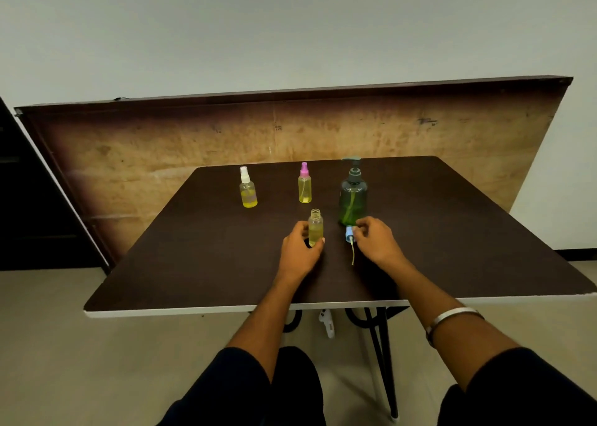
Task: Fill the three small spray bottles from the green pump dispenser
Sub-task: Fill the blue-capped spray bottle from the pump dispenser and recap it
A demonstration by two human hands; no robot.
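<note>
Landmark was the green pump dispenser [352,196], upright on the dark table [452,231], pump head on, green liquid partway up. Far left of the dispenser stood the white-capped spray bottle [247,188], upright, capped, yellow liquid only in its lower part. Closer to the dispenser, just left of it and about level with it, stood the pink-capped spray bottle [304,184], upright, capped, yellowish nearly to the neck. In front and left of the dispenser, nearer the person, stood the open spray bottle [315,228], no cap, neck bare, pale yellow liquid filling much of the body. Left hand [302,247] was wrapped around that bottle's lower half, thumb on the near side, fingers behind, gripping it upright on the table. Right in front of the dispenser's base lay the blue spray cap [349,233], its dip tube trailing toward the person. Right hand [376,239] was just right of the cap, fingertips pinched closed on it; whether the cap was lifted or resting on the table, cannot tell. A metal bangle [452,317] sat on the right forearm, well in front of the dispenser. Wooden board [290,134] leaned on the wall behind the dispenser.
</note>
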